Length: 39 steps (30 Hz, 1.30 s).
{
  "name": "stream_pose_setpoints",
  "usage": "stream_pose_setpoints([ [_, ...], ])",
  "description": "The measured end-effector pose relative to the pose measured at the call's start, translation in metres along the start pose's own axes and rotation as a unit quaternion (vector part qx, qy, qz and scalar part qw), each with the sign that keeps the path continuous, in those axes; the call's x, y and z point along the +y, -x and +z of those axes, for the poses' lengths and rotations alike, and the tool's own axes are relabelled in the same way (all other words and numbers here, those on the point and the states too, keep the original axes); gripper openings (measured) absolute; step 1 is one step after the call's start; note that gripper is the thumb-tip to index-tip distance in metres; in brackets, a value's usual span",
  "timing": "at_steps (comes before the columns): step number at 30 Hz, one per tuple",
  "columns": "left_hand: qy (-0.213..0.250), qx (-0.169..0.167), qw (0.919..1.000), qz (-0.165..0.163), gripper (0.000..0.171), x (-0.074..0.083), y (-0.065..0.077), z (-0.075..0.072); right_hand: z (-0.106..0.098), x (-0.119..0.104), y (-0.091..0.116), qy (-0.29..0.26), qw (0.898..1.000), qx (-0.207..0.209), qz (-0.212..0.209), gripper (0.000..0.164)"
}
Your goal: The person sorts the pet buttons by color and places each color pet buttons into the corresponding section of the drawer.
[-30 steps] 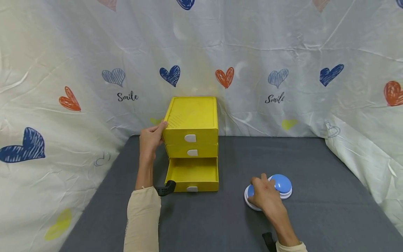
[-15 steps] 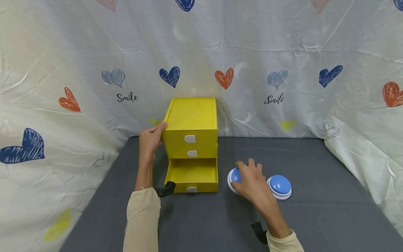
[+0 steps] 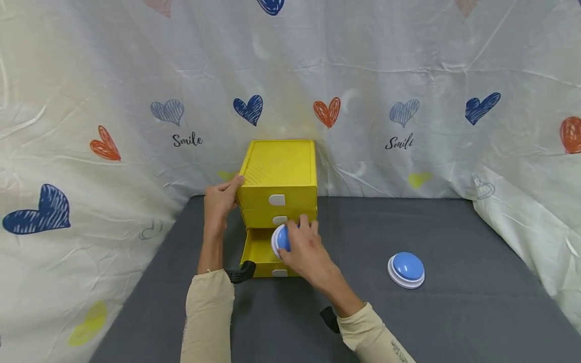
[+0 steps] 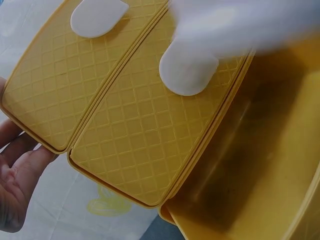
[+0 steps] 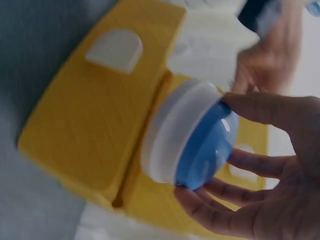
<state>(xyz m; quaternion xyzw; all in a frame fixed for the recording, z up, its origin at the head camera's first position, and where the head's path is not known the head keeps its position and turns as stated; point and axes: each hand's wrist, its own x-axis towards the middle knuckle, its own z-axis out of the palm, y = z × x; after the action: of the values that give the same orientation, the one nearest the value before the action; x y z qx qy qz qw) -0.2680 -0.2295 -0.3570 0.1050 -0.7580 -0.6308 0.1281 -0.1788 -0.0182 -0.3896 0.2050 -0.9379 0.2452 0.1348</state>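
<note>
A yellow cabinet (image 3: 278,164) with stacked drawers stands at the back, its bottom drawer (image 3: 256,252) pulled out. My left hand (image 3: 219,204) rests on the cabinet's left side, the thumb at the top edge. Over the open drawer, my right hand (image 3: 308,249) grips a round push button (image 3: 283,238) with a blue dome and white base. In the right wrist view, thumb and fingers hold that button (image 5: 207,145) around its rim, tilted. The left wrist view shows the drawer's bare inside (image 4: 240,145) and a blurred white shape near the handles.
A second blue push button (image 3: 407,267) sits on the dark grey tabletop (image 3: 454,312) at the right. A white curtain (image 3: 363,60) printed with hearts hangs behind and along both sides.
My right hand has carried one blue push button leftward from beside the other to above the open drawer. The left hand stays on the cabinet.
</note>
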Motion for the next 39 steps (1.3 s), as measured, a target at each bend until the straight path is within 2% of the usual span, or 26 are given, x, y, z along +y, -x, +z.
stream_pose_setpoints([
  [4,-0.005,0.007,0.9999,0.009,0.058,0.0,0.001,0.0,0.024,-0.014,-0.011,0.003,1.0,0.001,-0.019,0.053],
  [10,-0.005,0.007,0.9998,0.018,0.055,-0.001,0.003,0.0,0.054,-0.025,-0.022,0.032,0.997,0.009,-0.065,0.04],
  [12,-0.005,0.005,0.9998,0.018,0.054,-0.002,0.004,0.0,0.061,-0.026,-0.025,0.031,0.997,0.001,-0.066,0.033],
  [15,-0.005,0.006,0.9999,0.012,0.053,-0.003,0.005,-0.001,0.069,-0.025,-0.029,0.012,0.998,-0.036,-0.051,0.021],
  [17,-0.007,0.01,0.9999,0.011,0.053,-0.003,0.005,-0.002,0.072,-0.024,-0.034,-0.005,0.997,-0.068,-0.047,0.019],
  [21,-0.005,0.012,0.9998,0.018,0.054,-0.003,0.003,-0.002,0.075,-0.02,-0.045,-0.018,0.992,-0.108,-0.059,0.025],
  [30,-0.008,0.011,0.9998,0.014,0.051,-0.001,0.004,-0.001,0.082,-0.014,-0.05,0.001,0.989,-0.133,-0.071,0.031],
  [34,-0.014,0.011,0.9998,0.013,0.054,0.0,0.003,0.0,0.081,-0.013,-0.05,0.012,0.987,-0.137,-0.086,0.023],
  [37,-0.019,0.015,0.9997,0.008,0.056,0.0,0.003,0.0,0.078,-0.01,-0.049,0.004,0.984,-0.152,-0.094,0.021],
  [39,-0.019,0.014,0.9997,0.005,0.057,0.0,0.003,0.0,0.076,-0.008,-0.047,-0.014,0.983,-0.161,-0.085,0.025],
])
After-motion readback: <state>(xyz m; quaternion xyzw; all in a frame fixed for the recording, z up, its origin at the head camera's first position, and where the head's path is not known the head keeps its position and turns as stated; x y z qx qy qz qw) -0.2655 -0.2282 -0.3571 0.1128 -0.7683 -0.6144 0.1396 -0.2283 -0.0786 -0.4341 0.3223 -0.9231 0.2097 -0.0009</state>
